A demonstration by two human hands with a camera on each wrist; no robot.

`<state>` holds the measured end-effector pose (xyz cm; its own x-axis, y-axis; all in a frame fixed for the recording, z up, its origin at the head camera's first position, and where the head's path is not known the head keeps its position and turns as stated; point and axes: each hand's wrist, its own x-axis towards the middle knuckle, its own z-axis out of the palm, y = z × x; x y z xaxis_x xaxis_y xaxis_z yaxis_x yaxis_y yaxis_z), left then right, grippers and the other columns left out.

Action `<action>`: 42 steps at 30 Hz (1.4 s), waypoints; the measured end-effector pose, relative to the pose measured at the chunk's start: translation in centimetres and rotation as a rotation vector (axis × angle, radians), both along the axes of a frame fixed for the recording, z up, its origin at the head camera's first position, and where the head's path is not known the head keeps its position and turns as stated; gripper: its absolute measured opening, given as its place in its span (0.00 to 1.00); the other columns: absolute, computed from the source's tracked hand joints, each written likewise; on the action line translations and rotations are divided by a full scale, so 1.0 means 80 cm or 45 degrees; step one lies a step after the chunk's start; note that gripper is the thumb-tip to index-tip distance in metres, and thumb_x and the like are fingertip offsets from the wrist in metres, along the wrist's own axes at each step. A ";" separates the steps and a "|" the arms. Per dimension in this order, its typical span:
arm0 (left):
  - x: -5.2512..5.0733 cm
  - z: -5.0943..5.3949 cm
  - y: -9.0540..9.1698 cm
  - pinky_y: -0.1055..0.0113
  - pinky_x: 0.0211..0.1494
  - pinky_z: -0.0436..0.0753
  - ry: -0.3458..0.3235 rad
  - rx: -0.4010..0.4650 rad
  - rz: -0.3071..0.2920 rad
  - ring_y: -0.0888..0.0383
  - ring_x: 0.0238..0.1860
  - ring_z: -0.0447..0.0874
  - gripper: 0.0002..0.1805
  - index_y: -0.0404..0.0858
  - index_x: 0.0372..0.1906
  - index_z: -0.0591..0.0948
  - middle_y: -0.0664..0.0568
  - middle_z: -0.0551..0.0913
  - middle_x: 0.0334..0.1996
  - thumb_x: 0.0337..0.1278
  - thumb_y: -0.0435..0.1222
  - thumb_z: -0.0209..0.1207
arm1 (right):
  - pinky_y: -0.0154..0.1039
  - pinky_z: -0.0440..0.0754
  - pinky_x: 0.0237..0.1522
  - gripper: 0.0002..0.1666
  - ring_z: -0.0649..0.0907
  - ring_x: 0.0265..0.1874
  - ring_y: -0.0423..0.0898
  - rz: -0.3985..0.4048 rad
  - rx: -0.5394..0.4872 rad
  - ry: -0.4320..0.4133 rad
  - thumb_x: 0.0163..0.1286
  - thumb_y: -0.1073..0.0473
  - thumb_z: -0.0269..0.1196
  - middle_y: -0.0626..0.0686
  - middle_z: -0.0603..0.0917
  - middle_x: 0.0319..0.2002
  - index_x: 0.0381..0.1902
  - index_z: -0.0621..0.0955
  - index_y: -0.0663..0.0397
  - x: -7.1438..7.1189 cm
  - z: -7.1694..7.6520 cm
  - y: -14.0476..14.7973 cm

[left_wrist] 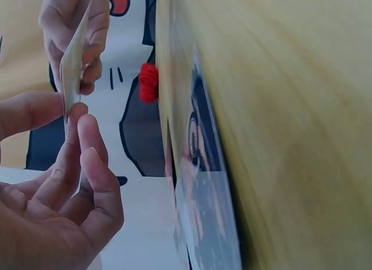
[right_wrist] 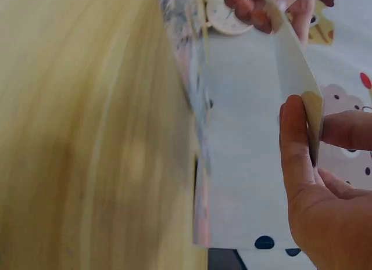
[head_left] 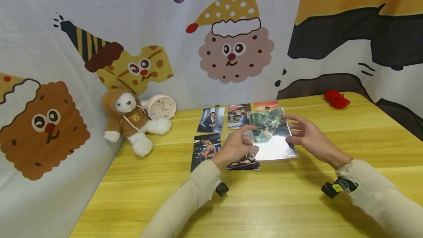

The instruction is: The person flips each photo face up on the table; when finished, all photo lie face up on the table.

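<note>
A glossy photo [head_left: 269, 131] of a person among green trees is held above the table between both hands. My left hand [head_left: 235, 147] pinches its left edge with thumb and fingers. On the opposite edge, my right hand [head_left: 307, 137] pinches it too. Seen edge-on, the photo [left_wrist: 71, 72] stands apart from the tabletop in the left wrist view. Beneath and beside it lie more photos: a suited person [head_left: 211, 120], a garden scene [head_left: 238, 116], a gym scene [head_left: 205, 150], an orange sky [head_left: 266, 105], and one [head_left: 244, 163] partly hidden by the left hand.
On the yellow wooden table [head_left: 264, 205], a plush toy [head_left: 127, 116] in a brown hoodie leans at the back left beside a round clock [head_left: 162, 107]. Red yarn [head_left: 336, 99] lies at the back right. A cartoon-printed curtain [head_left: 142, 17] hangs behind.
</note>
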<state>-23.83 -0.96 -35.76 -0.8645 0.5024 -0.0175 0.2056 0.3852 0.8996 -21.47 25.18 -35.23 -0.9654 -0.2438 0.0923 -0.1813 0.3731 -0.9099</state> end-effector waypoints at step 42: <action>-0.021 -0.011 0.071 0.64 0.57 0.82 0.209 -1.044 -0.291 0.56 0.64 0.78 0.37 0.46 0.77 0.63 0.53 0.74 0.71 0.67 0.44 0.63 | 0.37 0.69 0.28 0.38 0.71 0.19 0.43 0.137 1.010 -0.013 0.59 0.61 0.71 0.49 0.75 0.19 0.65 0.71 0.69 -0.036 -0.023 0.005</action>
<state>-25.52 4.70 -36.66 -0.7674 0.5472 -0.3340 0.4599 0.8329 0.3079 -24.36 25.55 -37.08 -0.9328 -0.3247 -0.1562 -0.2459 0.8905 -0.3827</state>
